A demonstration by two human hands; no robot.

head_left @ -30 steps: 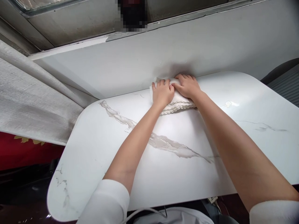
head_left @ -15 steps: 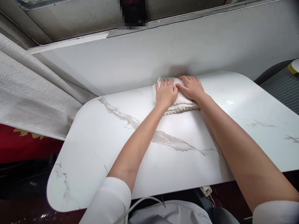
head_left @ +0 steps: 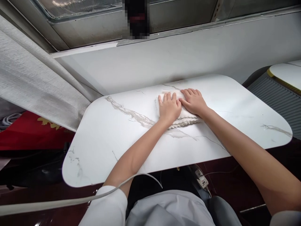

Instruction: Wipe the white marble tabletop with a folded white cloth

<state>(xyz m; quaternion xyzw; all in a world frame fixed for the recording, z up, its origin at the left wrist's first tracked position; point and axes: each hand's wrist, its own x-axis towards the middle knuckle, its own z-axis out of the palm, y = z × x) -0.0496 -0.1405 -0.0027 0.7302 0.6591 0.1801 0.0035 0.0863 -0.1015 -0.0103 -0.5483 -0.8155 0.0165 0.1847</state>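
A folded white cloth [head_left: 185, 120] with scalloped edges lies on the white marble table [head_left: 113, 141], a little back from the wall. Both my hands press flat on top of it, side by side. My left hand [head_left: 168, 108] covers the cloth's left part with fingers stretched forward. My right hand [head_left: 194, 102] rests on the right part, fingers also flat and together. Most of the cloth is hidden under the hands.
A white wall [head_left: 164, 62] rises behind the table with a window sill above. A grey curtain [head_left: 35, 84] hangs at the left. A second table [head_left: 285, 73] and a grey chair back [head_left: 277, 97] stand at the right. A white cable [head_left: 70, 201] crosses my lap.
Both hands slid the cloth toward me, away from the wall. The view pulled back and shifted, so more of the table's front edge and my lap show.
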